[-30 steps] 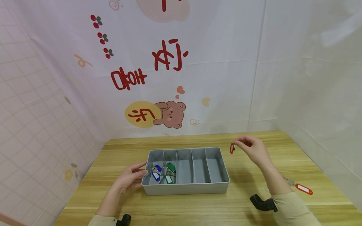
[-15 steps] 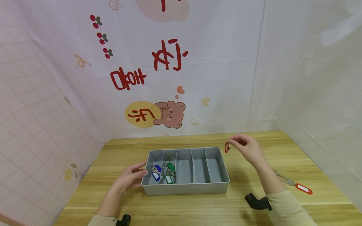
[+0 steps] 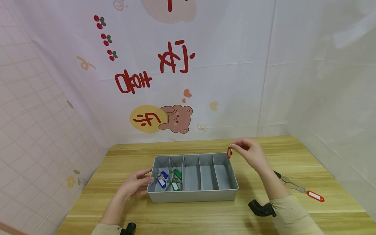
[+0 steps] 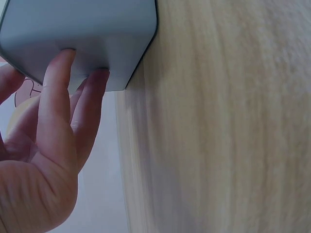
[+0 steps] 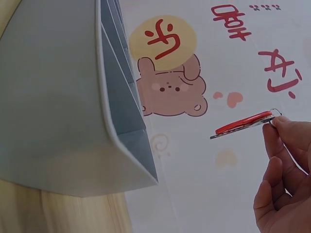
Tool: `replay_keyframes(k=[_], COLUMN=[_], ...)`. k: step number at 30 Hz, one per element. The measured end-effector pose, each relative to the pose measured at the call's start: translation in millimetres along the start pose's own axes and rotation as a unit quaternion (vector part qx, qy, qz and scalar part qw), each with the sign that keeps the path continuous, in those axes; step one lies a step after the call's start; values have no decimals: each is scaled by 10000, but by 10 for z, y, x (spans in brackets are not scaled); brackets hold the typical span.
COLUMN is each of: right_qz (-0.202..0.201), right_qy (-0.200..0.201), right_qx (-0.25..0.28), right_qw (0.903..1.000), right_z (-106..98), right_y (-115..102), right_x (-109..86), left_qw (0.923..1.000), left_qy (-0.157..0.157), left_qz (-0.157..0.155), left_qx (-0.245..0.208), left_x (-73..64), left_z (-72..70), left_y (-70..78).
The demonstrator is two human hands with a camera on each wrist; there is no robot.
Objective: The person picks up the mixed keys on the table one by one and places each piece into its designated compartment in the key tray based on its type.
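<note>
A grey divided tray sits on the table, its blue key tags with keys in the leftmost compartment and green key tags with keys in the second. At its left end my left hand holds the wall, fingertips against the outside and thumb over the rim. My right hand pinches the ring of a key with a red tag between thumb and index finger. This tag hangs just beyond the tray's back right corner. In the right wrist view the red key tag shows edge-on, with the key alongside it.
Right of the tray, another red key tag lies on the wooden table with keys and a black piece. A bit of yellow shows beside my right forearm, mostly hidden. Printed white cloth hangs behind and at both sides.
My right hand has moved left with the red-tagged key, from right of the tray to its back right corner. More of the table items behind the forearm now show. My left hand stays put.
</note>
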State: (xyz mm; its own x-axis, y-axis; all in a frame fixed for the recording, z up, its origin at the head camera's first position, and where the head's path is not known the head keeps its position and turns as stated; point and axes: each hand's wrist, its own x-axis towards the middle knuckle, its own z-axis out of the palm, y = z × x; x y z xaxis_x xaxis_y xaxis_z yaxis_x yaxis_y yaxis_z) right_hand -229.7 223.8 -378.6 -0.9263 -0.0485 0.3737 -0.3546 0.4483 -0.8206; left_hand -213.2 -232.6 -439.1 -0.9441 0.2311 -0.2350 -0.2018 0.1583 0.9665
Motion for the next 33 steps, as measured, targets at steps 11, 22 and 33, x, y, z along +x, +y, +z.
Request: replay_keyframes(k=[11, 22, 33], right_qz=[-131, -118, -185], right_qy=[-140, -339, -425], right_qx=[243, 630, 842], right_qw=[9995, 9974, 9954], right_z=[160, 353, 558], right_y=[-69, -164, -291], right_x=[27, 68, 122], left_qw=[10000, 10000, 10000], left_qy=[65, 76, 75], left_qz=[-12, 8, 11], left_qx=[-17, -12, -24], left_x=[14, 18, 13], left_z=[-2, -2, 1], left_y=[-19, -25, -16])
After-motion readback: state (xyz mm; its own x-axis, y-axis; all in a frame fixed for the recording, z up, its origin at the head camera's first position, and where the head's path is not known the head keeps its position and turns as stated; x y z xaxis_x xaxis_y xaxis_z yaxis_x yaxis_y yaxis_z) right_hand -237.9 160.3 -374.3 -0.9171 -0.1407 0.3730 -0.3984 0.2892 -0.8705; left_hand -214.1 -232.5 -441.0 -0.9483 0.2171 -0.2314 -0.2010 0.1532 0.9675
